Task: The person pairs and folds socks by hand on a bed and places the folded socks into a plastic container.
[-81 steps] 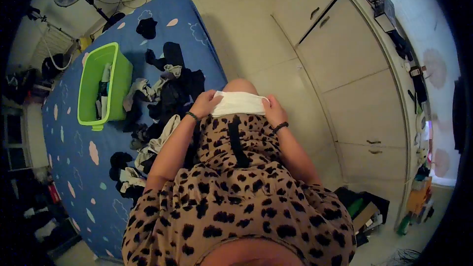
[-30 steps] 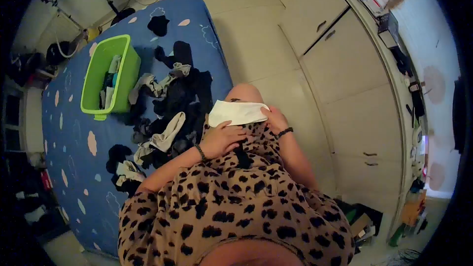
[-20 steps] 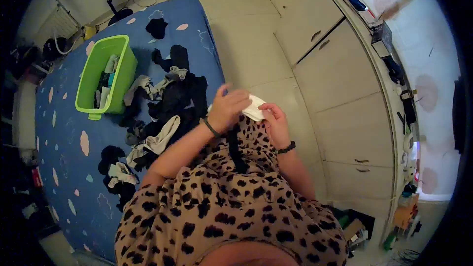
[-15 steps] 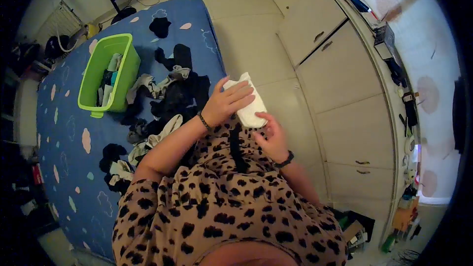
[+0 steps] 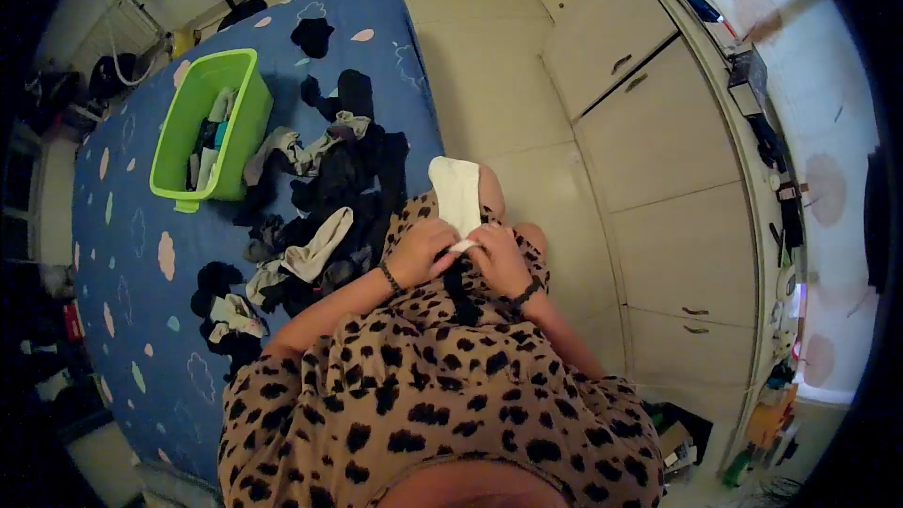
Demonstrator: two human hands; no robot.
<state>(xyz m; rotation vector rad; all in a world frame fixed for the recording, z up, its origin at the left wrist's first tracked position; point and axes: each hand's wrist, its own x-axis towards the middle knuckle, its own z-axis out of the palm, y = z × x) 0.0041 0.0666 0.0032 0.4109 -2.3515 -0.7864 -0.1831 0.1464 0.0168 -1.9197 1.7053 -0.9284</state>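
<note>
A white sock lies lengthwise over my lap, its toe end pointing away from me. My left hand pinches the near end of it from the left. From the right, my right hand grips the same end, with the fingers of both hands close together. Left of my lap, a loose heap of black, grey and white socks is spread on the bed. A pale sock lies on top of the near part of the heap.
A green plastic bin holding several folded socks stands on the blue patterned bed. One black sock lies apart near the far edge. Pale cabinets line the right side, below a cluttered ledge. A fan stands behind the bed.
The white sock was held up folded between my hands. Now it is lowered onto my lap and laid out longer, and both hands have moved down to its near end.
</note>
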